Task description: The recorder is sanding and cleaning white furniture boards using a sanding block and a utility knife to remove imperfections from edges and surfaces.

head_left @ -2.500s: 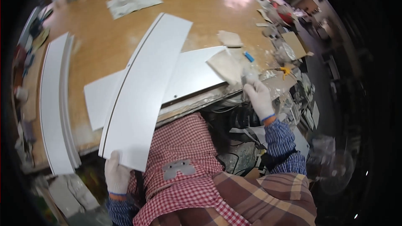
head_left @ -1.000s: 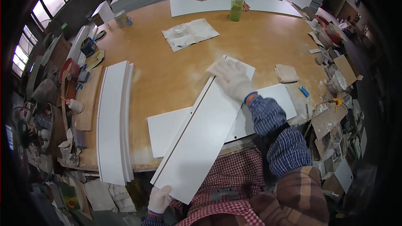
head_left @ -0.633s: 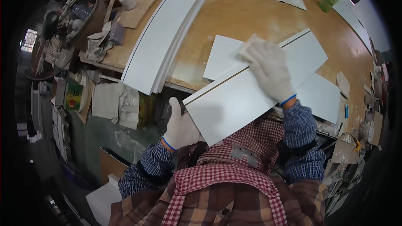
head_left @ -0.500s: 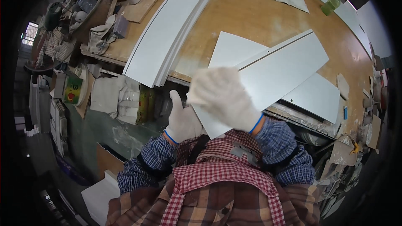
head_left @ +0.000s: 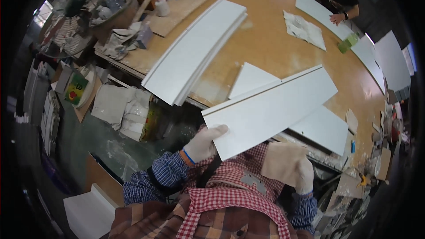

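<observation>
A white panel with a dark groove along its far edge lies slantwise, its near end jutting past the table edge toward me. My left hand, in a white knit glove, grips that near left corner, thumb on top and fingers hidden beneath. In my gloved right hand hangs a beige cloth, low in front of my checked apron and apart from the panel. Under the held panel lie another white panel to the right and a white piece showing at the far left.
Stacked white panels lie on the brown table to the left. Beyond are a crumpled white sheet, a green bottle and a co-worker's hand on a long white panel. A fan stands far left.
My right hand has moved from above the panel down to the right with the cloth. My left hand, thumb raised before, now grips the panel's near corner. More of the co-worker shows.
</observation>
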Motion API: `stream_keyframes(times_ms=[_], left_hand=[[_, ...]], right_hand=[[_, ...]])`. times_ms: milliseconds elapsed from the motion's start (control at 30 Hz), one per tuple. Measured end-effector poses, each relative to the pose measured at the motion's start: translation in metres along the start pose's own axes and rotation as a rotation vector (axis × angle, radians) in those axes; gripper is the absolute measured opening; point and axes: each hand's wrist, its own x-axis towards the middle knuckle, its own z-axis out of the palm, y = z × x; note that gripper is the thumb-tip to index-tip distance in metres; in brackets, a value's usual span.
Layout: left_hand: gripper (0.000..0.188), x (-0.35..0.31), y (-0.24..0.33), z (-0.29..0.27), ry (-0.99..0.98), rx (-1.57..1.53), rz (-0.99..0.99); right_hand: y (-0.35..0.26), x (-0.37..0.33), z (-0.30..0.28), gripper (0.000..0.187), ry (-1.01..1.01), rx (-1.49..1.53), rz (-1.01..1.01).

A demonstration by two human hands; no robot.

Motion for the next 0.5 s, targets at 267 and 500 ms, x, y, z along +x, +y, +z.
stream_keyframes(times_ms=[267, 500], left_hand=[[0.065, -0.037, 0.053, -0.055, 0.111, 0.065, 0.416], [0.043, -0.026, 0.124, -0.086, 0.257, -0.005, 0.611]], right_hand=[[0.015, 0.005, -0.001, 0.059, 0.152, 0.619, -0.118], [0.008, 0.025, 0.019, 0.058, 0.147, 0.603, -0.066]])
